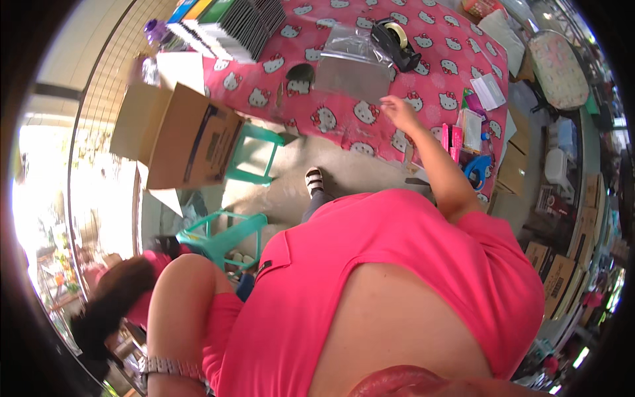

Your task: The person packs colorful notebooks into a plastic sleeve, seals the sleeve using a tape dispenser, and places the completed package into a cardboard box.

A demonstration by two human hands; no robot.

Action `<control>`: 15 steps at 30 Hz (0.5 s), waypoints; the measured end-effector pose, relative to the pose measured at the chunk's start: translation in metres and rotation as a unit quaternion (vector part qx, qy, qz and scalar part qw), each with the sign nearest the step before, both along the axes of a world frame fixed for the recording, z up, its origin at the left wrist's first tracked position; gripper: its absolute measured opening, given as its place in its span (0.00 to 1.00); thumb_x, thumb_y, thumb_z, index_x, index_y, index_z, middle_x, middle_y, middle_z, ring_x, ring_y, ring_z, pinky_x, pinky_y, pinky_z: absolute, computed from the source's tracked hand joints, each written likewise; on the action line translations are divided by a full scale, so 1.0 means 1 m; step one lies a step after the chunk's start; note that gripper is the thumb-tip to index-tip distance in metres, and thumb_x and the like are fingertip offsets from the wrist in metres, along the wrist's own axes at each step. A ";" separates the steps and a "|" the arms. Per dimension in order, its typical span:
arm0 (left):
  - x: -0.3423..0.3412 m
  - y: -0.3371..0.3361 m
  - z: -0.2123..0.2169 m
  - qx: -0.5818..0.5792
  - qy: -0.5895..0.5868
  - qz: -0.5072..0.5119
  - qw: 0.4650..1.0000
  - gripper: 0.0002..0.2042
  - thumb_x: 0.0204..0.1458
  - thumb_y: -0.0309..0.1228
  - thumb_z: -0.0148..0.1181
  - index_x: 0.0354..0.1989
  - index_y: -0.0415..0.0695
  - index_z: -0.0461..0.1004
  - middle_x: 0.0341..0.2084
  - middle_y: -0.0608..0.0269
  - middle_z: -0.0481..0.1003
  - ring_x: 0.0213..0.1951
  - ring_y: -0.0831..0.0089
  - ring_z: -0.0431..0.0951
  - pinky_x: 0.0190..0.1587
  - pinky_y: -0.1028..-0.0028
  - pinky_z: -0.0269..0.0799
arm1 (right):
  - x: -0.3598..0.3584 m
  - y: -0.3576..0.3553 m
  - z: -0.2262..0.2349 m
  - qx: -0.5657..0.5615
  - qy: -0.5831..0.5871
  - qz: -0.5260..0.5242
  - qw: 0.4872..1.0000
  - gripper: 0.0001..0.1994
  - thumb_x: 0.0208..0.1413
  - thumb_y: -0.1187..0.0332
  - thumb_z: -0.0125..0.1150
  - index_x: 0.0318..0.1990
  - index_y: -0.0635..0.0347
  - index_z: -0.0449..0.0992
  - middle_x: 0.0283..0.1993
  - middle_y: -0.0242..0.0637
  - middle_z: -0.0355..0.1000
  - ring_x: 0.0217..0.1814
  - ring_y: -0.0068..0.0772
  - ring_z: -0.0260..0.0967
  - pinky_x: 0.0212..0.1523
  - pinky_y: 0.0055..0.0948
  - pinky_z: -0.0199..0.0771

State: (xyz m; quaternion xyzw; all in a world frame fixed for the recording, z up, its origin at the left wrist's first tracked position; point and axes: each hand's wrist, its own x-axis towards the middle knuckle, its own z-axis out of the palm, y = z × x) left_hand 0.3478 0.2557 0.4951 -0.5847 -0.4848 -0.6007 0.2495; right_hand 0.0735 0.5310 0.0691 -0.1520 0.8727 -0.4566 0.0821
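My right hand [399, 112] is over the near part of a table with a pink, cartoon-cat-print tablecloth [324, 118]. Its fingers point left, slightly bent and apart, and nothing shows between them. Just beyond it lie clear plastic bags [354, 71] in a flat pile. A black tape dispenser [395, 45] with a roll of tape stands behind the pile on its right. To the left of the bags rests a dark rounded object [301, 73]. My left arm bends down at the lower left, with a metal watch band [173, 367] at the wrist; the hand itself is out of the picture.
Stacked books [231, 30] stand at the table's far left. An open cardboard box [195, 139] sits by a green stool [254, 153]; another green stool [225, 238] is nearer. Small boxes [471, 129] and a blue tape roll [476, 172] lie right. Another person [116, 298] is lower left.
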 end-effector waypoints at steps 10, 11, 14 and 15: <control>-0.342 -0.067 -0.271 -0.038 -0.367 0.459 0.808 0.08 0.47 0.21 0.52 0.35 0.41 0.74 0.36 0.60 0.74 0.40 0.65 0.73 0.43 0.71 0.68 | -0.139 0.042 0.001 0.107 0.076 -0.284 0.950 0.38 0.41 0.60 0.70 0.60 0.60 0.59 0.58 0.55 0.62 0.58 0.50 0.62 0.56 0.39 0.64; -0.358 -0.042 -0.286 -0.178 -0.418 0.432 0.779 0.10 0.46 0.23 0.54 0.37 0.45 0.75 0.39 0.58 0.75 0.43 0.62 0.74 0.45 0.69 0.70 | -0.152 0.054 -0.004 0.137 0.116 -0.289 0.941 0.40 0.39 0.59 0.71 0.61 0.61 0.58 0.58 0.55 0.61 0.58 0.52 0.61 0.58 0.41 0.62; -0.415 -0.027 -0.398 -0.381 -0.389 0.335 0.769 0.13 0.48 0.32 0.57 0.42 0.43 0.74 0.48 0.51 0.72 0.49 0.57 0.72 0.50 0.66 0.68 | -0.192 0.030 0.004 0.182 0.081 -0.262 0.944 0.49 0.34 0.55 0.74 0.63 0.61 0.52 0.59 0.55 0.60 0.62 0.54 0.56 0.60 0.42 0.58; -0.432 -0.020 -0.423 -0.409 -0.378 0.345 0.755 0.14 0.48 0.33 0.56 0.43 0.43 0.73 0.49 0.51 0.71 0.50 0.56 0.71 0.51 0.66 0.67 | -0.199 0.028 -0.001 0.195 0.067 -0.251 0.946 0.50 0.33 0.55 0.74 0.64 0.60 0.52 0.59 0.56 0.59 0.63 0.53 0.56 0.60 0.42 0.58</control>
